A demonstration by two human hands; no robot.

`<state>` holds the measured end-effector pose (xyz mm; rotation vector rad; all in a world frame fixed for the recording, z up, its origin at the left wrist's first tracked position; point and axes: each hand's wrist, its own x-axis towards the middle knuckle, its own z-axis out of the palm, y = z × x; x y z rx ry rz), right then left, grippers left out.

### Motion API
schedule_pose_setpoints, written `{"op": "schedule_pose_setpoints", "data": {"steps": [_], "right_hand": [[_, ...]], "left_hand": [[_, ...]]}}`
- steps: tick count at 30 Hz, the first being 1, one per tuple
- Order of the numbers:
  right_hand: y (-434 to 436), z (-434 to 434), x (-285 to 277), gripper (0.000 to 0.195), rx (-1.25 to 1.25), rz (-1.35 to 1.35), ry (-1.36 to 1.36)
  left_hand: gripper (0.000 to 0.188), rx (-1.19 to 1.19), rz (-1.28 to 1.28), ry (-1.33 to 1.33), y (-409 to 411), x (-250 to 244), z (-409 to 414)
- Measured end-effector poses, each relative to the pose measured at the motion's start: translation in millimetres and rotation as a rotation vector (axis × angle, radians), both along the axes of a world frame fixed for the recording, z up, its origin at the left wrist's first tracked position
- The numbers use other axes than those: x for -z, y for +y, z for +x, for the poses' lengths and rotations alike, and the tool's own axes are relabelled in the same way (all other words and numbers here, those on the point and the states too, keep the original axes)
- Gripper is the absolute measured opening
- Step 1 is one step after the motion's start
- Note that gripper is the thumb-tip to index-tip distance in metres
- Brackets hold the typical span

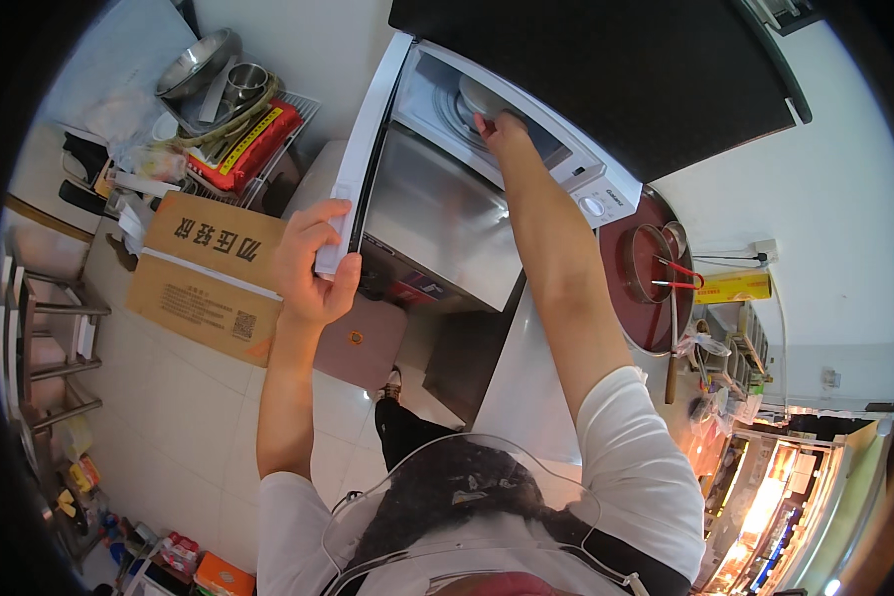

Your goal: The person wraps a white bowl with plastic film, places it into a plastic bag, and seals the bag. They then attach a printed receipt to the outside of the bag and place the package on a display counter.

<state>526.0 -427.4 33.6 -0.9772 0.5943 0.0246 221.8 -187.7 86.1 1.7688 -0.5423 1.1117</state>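
A white Galanz microwave oven (612, 179) stands on a stainless steel surface with its door swung out to the left. My left hand (316, 257) grips the free edge of the microwave door (350, 179), thumb on one side and fingers on the other. Inside the cavity, my right hand (503, 130) reaches to a white bowl (477, 95) on the round glass turntable (447, 112). The fingers are at the bowl's near side, partly hidden behind the hand, so how firmly they hold it does not show.
A cardboard box (208, 276) lies left of the door. Beyond it, a wire rack (298, 112) bears metal bowls and a red package. A black panel (603, 67) overhangs the microwave. To the right are a dark red round tray (641, 328), a sieve and red-handled tongs (682, 276).
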Motion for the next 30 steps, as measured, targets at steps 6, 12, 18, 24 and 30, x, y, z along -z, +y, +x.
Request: {"op": "schedule_pose_setpoints", "data": {"steps": [6, 12, 18, 24, 30], "right_hand": [[25.3, -78.4, -16.5, 0.023, 0.128, -0.591, -0.085], [-43.7, -319.8, 0.7, 0.012, -0.009, -0.203, -0.196], [-123.0, -508.1, -9.8, 0.011, 0.080, -0.200, -0.086], [-187.8, -676.7, -5.6, 0.006, 0.335, -0.277, -0.128], [-236.7, -855.6, 4.5, 0.028, 0.644, -0.235, -0.415]], "left_hand": [[0.024, 0.000, 0.020, -0.017, -3.6, -3.4, 1.2], [0.020, -0.044, 0.028, 0.082, -45.5, -6.9, -7.5], [0.030, -0.130, 0.146, 0.126, -116.0, -9.0, 2.1], [0.056, -0.314, 0.268, 0.089, -252.3, -13.7, -68.7], [0.037, 1.159, 0.580, 1.023, -436.2, 39.3, -337.2]]}}
